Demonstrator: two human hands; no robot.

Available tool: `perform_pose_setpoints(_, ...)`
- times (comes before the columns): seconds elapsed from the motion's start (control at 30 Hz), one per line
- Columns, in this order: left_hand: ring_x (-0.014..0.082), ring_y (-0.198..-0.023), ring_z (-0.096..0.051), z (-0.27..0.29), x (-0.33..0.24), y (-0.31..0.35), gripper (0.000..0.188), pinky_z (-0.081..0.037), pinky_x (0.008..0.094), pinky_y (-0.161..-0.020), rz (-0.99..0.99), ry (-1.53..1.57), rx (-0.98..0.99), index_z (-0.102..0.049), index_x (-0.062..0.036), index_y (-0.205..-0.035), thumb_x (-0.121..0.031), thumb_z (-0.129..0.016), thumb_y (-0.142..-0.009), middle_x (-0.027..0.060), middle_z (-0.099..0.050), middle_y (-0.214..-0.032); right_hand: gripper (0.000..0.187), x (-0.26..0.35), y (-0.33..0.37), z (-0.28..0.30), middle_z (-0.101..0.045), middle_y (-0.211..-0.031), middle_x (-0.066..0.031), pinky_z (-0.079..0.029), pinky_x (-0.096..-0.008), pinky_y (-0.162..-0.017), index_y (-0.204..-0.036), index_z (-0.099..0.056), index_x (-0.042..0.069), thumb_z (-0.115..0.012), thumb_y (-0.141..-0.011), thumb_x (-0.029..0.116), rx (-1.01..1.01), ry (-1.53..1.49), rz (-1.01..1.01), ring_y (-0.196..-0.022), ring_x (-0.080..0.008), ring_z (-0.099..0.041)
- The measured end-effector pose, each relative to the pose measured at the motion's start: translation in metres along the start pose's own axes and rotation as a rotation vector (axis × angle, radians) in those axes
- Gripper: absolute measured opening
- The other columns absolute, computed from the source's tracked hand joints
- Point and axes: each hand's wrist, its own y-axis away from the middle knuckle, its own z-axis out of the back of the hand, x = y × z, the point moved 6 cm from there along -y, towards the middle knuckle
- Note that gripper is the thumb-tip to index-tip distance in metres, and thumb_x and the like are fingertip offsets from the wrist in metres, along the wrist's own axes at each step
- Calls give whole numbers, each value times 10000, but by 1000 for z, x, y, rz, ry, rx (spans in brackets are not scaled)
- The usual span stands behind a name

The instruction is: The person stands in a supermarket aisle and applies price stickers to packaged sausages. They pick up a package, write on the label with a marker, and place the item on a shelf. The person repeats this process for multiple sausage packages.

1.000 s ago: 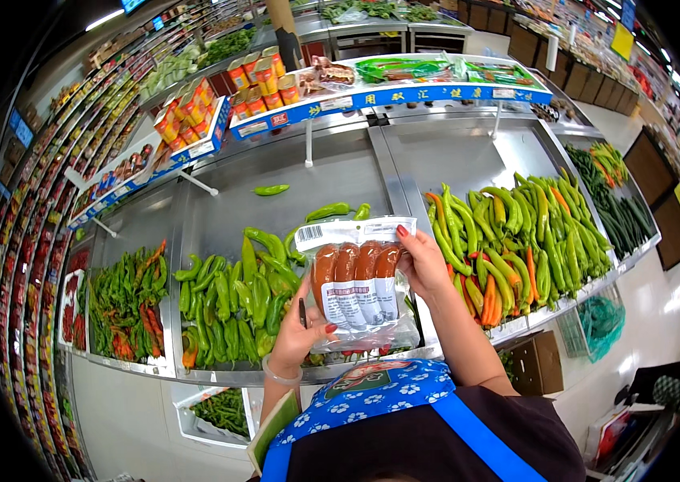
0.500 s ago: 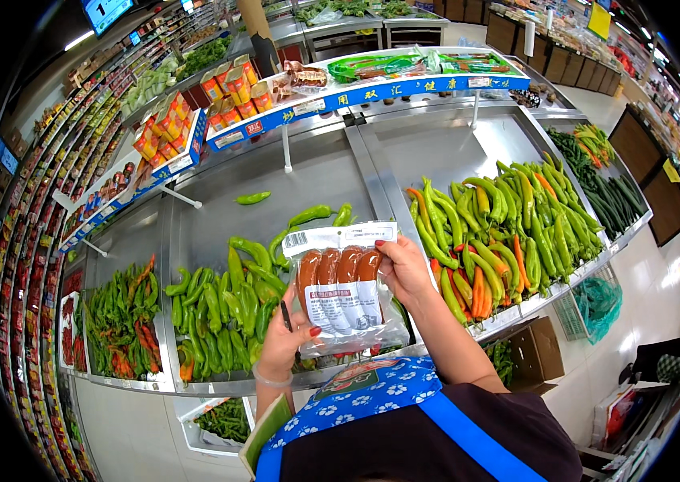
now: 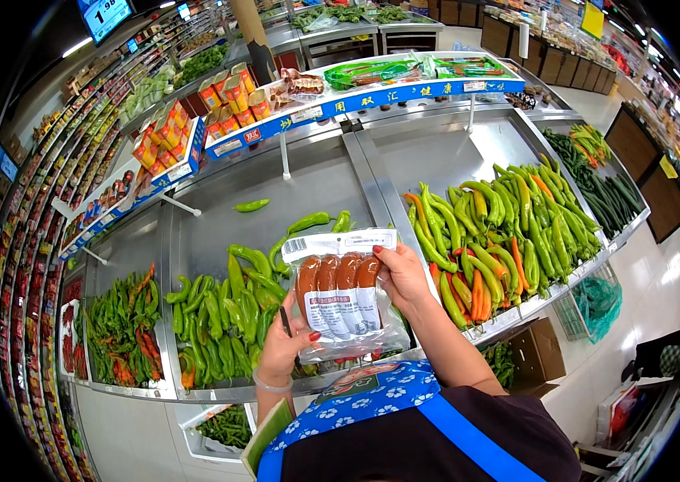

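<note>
A clear plastic pack of sausages (image 3: 340, 281) with a white header is held in front of me, tilted slightly, above the pepper display. My right hand (image 3: 403, 277) pinches its upper right corner, thumb on the front. At the lower left edge, my left hand (image 3: 282, 344) grips the pack with the thumb over the front. A thin dark pen-like stick (image 3: 285, 323) also lies in the left hand's fingers. Green peppers (image 3: 223, 309) lie behind and left of the pack, partly hidden by it. Longer green and orange peppers (image 3: 509, 241) are heaped to the right.
A raised blue-fronted shelf (image 3: 356, 103) runs across the back, carrying orange cans (image 3: 235, 92) and packaged goods. Thinner peppers (image 3: 127, 321) fill the left bin. Below the counter are a white crate (image 3: 215, 426), a cardboard box (image 3: 539, 353) and a basket with green plastic (image 3: 597, 309).
The sausage pack and both hands have shifted very slightly downward in the picture. The grip of both hands on it stays the same.
</note>
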Motion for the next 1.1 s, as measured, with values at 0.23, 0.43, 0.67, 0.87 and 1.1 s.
perform_pose_setpoints(0.23,172,-926,-654,-5,-5,2,901,-555,259,-649,-12,-31,9,-141,-57,-1520,54,-667,-797,130,-625,-1193,120,-1,1,3,-674,-930,-66,-503,-247,-684,-1027,-599,22,-577,-912,49,-20,39,28,-770,-113,-635)
perform_pose_setpoints(0.43,162,-911,-652,-4,-4,2,899,-552,258,-652,-23,-27,8,-142,-56,-1520,49,-668,-799,131,-637,-1167,109,4,7,-4,-667,-882,-31,-426,-204,-579,-1013,-606,46,-604,-907,68,-28,48,31,-664,-58,-571)
perform_pose_setpoints(0.67,184,-923,-653,-7,-5,0,902,-554,268,-652,-22,-20,20,-136,-54,-1521,56,-661,-796,145,-620,-1192,109,3,7,-2,-667,-856,-25,-430,-204,-574,-1012,-608,42,-606,-907,71,-87,53,38,-662,-57,-571)
perform_pose_setpoints(0.87,197,-945,-651,-4,-1,-3,912,-564,270,-656,-10,-9,34,-135,-45,-1518,54,-672,-788,147,-613,-1203,100,7,8,-5,-667,-853,-25,-437,-205,-581,-1000,-613,38,-606,-907,74,-85,55,51,-668,-61,-578)
perform_pose_setpoints(1.1,197,-953,-650,-3,1,-4,915,-570,266,-654,0,-6,39,-133,-47,-1518,63,-671,-786,146,-616,-1200,93,7,10,-6,-666,-851,-16,-392,-195,-536,-989,-615,47,-607,-904,84,-115,71,43,-622,-50,-545)
